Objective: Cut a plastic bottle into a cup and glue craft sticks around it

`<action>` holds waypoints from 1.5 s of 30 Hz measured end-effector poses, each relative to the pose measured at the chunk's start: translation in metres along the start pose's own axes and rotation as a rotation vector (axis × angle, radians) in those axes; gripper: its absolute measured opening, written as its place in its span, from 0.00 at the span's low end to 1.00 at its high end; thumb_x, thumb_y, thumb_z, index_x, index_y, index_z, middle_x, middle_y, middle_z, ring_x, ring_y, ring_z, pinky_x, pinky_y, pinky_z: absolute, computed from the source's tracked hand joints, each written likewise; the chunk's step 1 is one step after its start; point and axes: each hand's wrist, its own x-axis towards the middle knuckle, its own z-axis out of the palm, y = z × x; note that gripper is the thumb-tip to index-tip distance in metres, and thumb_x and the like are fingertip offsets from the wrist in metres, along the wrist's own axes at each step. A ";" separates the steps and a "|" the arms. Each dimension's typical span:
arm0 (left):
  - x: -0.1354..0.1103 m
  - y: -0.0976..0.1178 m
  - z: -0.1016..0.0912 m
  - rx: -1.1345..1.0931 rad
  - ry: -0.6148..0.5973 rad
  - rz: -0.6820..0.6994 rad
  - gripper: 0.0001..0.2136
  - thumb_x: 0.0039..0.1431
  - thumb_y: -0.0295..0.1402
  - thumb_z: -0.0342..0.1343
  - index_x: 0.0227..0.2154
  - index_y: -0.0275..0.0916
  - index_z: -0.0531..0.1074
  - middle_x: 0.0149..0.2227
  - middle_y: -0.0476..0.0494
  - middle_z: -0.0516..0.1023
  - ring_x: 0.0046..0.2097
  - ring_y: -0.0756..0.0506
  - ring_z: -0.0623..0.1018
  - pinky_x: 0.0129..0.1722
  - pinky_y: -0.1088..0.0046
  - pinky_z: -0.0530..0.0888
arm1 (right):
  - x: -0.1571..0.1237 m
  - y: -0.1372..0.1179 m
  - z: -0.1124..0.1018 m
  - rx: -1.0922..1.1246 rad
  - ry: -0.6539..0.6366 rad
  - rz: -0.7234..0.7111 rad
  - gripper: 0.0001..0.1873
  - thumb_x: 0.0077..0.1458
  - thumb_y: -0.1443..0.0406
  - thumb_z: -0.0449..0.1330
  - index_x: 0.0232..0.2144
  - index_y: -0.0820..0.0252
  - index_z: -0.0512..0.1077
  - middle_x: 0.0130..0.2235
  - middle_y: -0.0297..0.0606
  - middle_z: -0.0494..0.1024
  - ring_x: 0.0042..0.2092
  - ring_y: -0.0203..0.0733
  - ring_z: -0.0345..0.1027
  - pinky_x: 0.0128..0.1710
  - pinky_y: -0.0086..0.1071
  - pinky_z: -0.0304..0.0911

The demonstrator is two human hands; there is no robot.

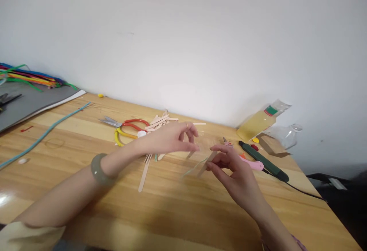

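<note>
My right hand [233, 172] pinches a wooden craft stick [204, 165] between thumb and fingers. A thin pale green strand [193, 168] runs off beside that stick, blurred. My left hand [177, 138] hovers over the table with its fingers curved and apart, and nothing shows between them. A short blurred strip [191, 154] lies just below its thumb; I cannot make out whether they touch. Behind the left hand is a heap of craft sticks [157, 122], partly covered by it. One longer stick [144, 176] points towards me. Scissors [123, 127] with red and yellow handles lie beside the left wrist.
A green glue gun [263, 161] with a cord and a pink-handled tool [254, 164] lie right. Behind them lean a bottle of yellow liquid [256, 123] and a clear bottle [288, 135]. Colourful pipe cleaners [31, 76] and a blue one [47, 130] lie left. A white wall backs the table.
</note>
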 end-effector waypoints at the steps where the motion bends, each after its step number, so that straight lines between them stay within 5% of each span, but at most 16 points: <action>1: -0.005 0.002 0.004 0.000 -0.020 -0.030 0.19 0.50 0.43 0.58 0.43 0.41 0.68 0.39 0.47 0.76 0.31 0.50 0.72 0.28 0.75 0.66 | 0.001 -0.001 0.001 0.031 0.010 -0.008 0.13 0.56 0.68 0.53 0.44 0.53 0.61 0.28 0.28 0.73 0.30 0.33 0.69 0.31 0.28 0.67; 4: -0.016 0.005 0.022 -0.092 -0.121 -0.085 0.25 0.45 0.43 0.62 0.48 0.43 0.66 0.43 0.47 0.75 0.32 0.50 0.73 0.29 0.76 0.66 | 0.002 -0.004 0.004 0.136 0.011 -0.027 0.13 0.57 0.68 0.54 0.44 0.52 0.60 0.28 0.28 0.74 0.32 0.33 0.71 0.34 0.28 0.68; 8: -0.019 -0.001 0.039 -0.289 -0.265 -0.116 0.10 0.47 0.33 0.60 0.35 0.39 0.73 0.29 0.53 0.75 0.30 0.52 0.71 0.29 0.78 0.64 | 0.002 -0.006 0.008 0.223 -0.014 -0.003 0.10 0.58 0.65 0.54 0.43 0.53 0.60 0.28 0.30 0.74 0.32 0.35 0.72 0.33 0.31 0.69; 10: -0.021 -0.008 0.038 -0.332 -0.288 -0.149 0.04 0.47 0.32 0.60 0.27 0.38 0.74 0.25 0.54 0.73 0.29 0.52 0.71 0.29 0.79 0.64 | 0.002 -0.006 0.007 0.213 -0.009 0.029 0.08 0.57 0.63 0.56 0.40 0.55 0.62 0.28 0.32 0.75 0.32 0.37 0.73 0.32 0.31 0.70; 14: -0.033 -0.023 0.013 -0.325 -0.221 -0.274 0.06 0.47 0.34 0.58 0.28 0.39 0.75 0.25 0.52 0.76 0.29 0.50 0.74 0.30 0.77 0.67 | 0.002 -0.007 -0.003 0.140 0.175 0.013 0.06 0.54 0.62 0.59 0.33 0.56 0.65 0.26 0.33 0.75 0.30 0.38 0.73 0.29 0.30 0.70; 18: -0.041 -0.036 -0.020 0.366 -0.021 -0.273 0.10 0.50 0.38 0.55 0.19 0.39 0.72 0.20 0.49 0.72 0.26 0.48 0.72 0.25 0.75 0.64 | 0.006 -0.006 -0.018 -0.087 0.382 -0.032 0.04 0.55 0.64 0.57 0.36 0.55 0.68 0.29 0.35 0.76 0.30 0.38 0.73 0.26 0.29 0.68; 21: -0.038 -0.042 -0.028 0.796 0.065 -0.091 0.10 0.51 0.35 0.55 0.18 0.38 0.70 0.26 0.44 0.73 0.37 0.42 0.72 0.32 0.72 0.66 | 0.010 -0.004 -0.024 -0.357 0.327 -0.178 0.05 0.57 0.67 0.54 0.36 0.55 0.70 0.32 0.36 0.76 0.31 0.38 0.71 0.29 0.31 0.67; 24: -0.029 -0.041 -0.021 0.890 0.072 0.052 0.08 0.55 0.26 0.49 0.31 0.38 0.73 0.36 0.42 0.76 0.43 0.42 0.72 0.43 0.67 0.66 | 0.014 0.000 -0.023 -0.479 0.202 -0.338 0.10 0.59 0.71 0.51 0.38 0.56 0.71 0.34 0.37 0.75 0.35 0.37 0.70 0.33 0.31 0.66; 32: 0.005 -0.028 0.003 0.614 0.195 0.221 0.21 0.53 0.18 0.43 0.47 0.40 0.68 0.49 0.44 0.74 0.54 0.44 0.68 0.54 0.62 0.63 | 0.018 0.009 -0.008 -0.642 0.083 -0.324 0.09 0.61 0.69 0.49 0.40 0.60 0.67 0.32 0.39 0.76 0.34 0.40 0.69 0.30 0.33 0.63; 37: 0.015 -0.025 0.016 0.332 0.069 0.216 0.27 0.48 0.16 0.41 0.53 0.40 0.62 0.48 0.46 0.75 0.54 0.46 0.68 0.55 0.64 0.64 | 0.023 0.011 -0.003 -0.652 0.091 -0.375 0.08 0.61 0.68 0.49 0.31 0.59 0.66 0.28 0.35 0.75 0.31 0.38 0.69 0.31 0.32 0.62; 45: 0.016 -0.027 0.023 0.347 -0.045 0.194 0.23 0.47 0.17 0.42 0.46 0.35 0.69 0.50 0.41 0.71 0.55 0.45 0.68 0.55 0.68 0.64 | 0.027 0.019 0.002 -0.588 0.086 -0.377 0.04 0.58 0.71 0.54 0.32 0.60 0.66 0.31 0.36 0.76 0.33 0.39 0.68 0.32 0.31 0.62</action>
